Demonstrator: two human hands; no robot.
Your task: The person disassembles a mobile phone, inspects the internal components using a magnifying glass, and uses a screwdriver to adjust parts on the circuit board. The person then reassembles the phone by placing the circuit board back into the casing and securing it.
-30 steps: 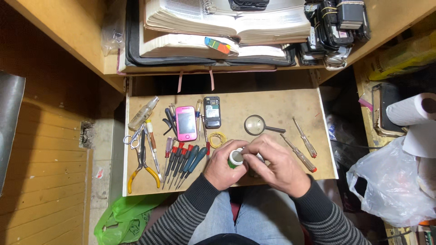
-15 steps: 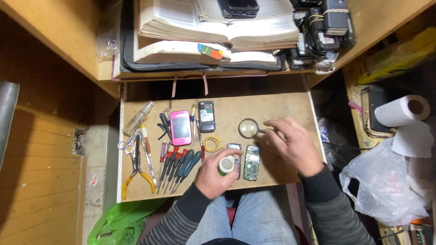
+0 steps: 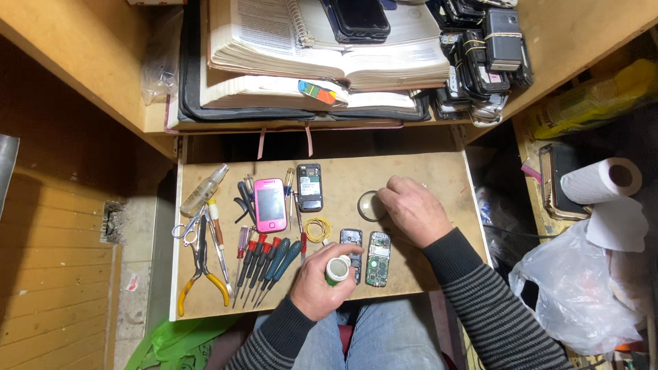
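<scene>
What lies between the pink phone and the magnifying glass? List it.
In the head view, between the pink phone and the magnifying glass: a screwdriver and a dark phone.

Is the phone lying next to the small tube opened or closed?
Opened: the phone shows its green circuit board, beside the tube in the left hand.

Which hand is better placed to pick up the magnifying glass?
The right hand, probably: it rests on the board with its fingertips at the magnifying glass. The left hand is farther off and already holds a small green-and-white container.
</scene>
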